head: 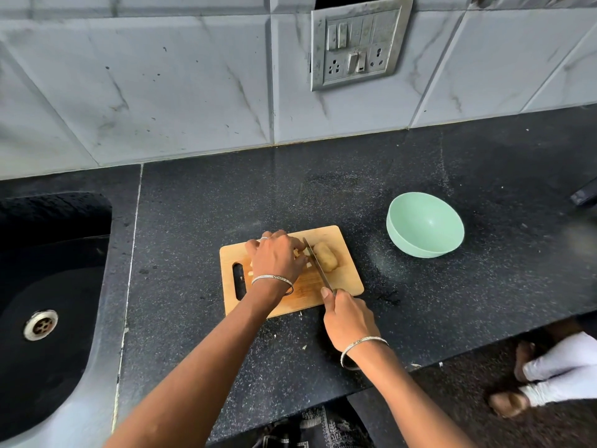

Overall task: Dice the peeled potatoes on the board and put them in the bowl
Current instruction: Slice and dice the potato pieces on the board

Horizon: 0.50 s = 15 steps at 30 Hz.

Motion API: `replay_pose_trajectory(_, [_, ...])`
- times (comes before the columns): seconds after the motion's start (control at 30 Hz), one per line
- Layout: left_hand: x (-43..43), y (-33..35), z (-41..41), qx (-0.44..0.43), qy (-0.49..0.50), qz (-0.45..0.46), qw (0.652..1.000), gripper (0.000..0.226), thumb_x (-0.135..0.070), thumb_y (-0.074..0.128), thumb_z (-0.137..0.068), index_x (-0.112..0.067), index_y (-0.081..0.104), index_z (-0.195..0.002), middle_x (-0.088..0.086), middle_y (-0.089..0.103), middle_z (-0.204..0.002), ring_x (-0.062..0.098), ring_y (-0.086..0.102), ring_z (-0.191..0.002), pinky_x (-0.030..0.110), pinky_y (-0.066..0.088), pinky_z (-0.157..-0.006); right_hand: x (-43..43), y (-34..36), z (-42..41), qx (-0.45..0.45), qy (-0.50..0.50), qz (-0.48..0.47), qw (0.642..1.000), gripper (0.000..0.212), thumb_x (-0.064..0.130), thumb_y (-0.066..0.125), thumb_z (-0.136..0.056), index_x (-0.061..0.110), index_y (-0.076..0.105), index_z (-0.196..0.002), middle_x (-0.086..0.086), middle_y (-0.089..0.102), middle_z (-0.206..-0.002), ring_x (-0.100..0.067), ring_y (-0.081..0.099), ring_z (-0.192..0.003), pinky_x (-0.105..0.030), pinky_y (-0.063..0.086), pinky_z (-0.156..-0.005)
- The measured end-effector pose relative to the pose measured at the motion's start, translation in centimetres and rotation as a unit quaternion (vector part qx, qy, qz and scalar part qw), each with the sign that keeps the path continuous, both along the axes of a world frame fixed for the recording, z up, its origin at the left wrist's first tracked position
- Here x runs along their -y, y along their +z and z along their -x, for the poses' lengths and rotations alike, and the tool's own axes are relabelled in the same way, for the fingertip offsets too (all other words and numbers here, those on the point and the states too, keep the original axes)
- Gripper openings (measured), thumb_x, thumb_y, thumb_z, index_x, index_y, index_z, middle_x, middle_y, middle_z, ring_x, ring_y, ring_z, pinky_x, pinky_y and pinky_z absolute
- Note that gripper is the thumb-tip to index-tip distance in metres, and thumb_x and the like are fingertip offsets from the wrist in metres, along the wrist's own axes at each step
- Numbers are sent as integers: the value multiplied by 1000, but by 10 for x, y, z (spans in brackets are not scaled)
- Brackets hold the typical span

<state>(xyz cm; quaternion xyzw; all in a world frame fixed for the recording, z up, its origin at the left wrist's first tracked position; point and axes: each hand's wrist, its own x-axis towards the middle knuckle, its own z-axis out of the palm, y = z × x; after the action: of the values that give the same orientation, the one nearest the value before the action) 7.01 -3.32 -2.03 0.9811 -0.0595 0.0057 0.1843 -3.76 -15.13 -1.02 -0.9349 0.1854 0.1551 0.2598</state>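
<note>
A wooden cutting board (347, 279) lies on the black counter. A whole peeled potato (325, 260) rests on its right part. My left hand (275, 258) presses down on cut potato pieces (308, 265) left of the blade; most of them are hidden under the fingers. My right hand (347, 320) grips the handle of a knife (316, 261), whose blade runs between the cut pieces and the whole potato. A mint green bowl (424, 224) stands empty to the right of the board, tilted on the counter.
A black sink (42, 286) with a metal drain is set into the counter at the left. A switch panel (360, 43) hangs on the tiled wall. Small potato scraps (303, 346) lie near the counter's front edge. Another person's feet (529, 379) stand on the floor at right.
</note>
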Motion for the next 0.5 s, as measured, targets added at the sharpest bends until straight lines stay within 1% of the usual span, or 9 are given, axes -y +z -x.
replay_pose_trajectory(0.1, [0, -1, -1, -1, 2, 3, 1000, 20, -39, 65, -82, -35, 72, -100, -8, 65, -105, 19, 51, -107, 39, 27, -85, 0, 1, 0, -2, 4, -2, 1000, 43, 48, 24, -103, 16, 52, -95, -14, 63, -105, -37, 60, -99, -38, 39, -72])
replay_pose_trajectory(0.2, [0, 0, -2, -3, 6, 2, 1000, 18, -39, 64, -84, -35, 73, -99, -9, 65, -105, 19, 50, -108, 40, 27, -87, 0, 0, -1, -5, 7, -5, 1000, 43, 48, 25, -103, 17, 52, -94, -14, 63, -106, -36, 60, -98, -39, 42, -75])
replay_pose_trajectory(0.33, [0, 0, -3, -9, 9, 8, 1000, 18, -40, 64, -84, -36, 74, -98, -10, 65, -105, 19, 50, -108, 40, 27, -88, -1, -2, -5, -19, -4, 15, 1000, 44, 48, 27, -102, 15, 56, -104, -12, 63, -109, -35, 60, -101, -37, 41, -73])
replay_pose_trajectory(0.4, [1, 0, -3, -12, 12, 10, 1000, 17, -40, 64, -82, -36, 74, -96, -9, 66, -103, 19, 50, -107, 40, 26, -87, -3, -2, -9, -22, -6, 39, 999, 44, 48, 29, -102, 15, 57, -106, -12, 63, -112, -35, 60, -103, -37, 42, -74])
replay_pose_trajectory(0.5, [1, 2, -3, -12, 12, -2, 1000, 15, -43, 65, -81, -36, 73, -91, -9, 66, -98, 19, 51, -105, 41, 26, -88, -7, -2, -11, -20, 2, 68, 997, 45, 48, 29, -102, 14, 58, -110, -11, 63, -117, -35, 60, -107, -37, 40, -73])
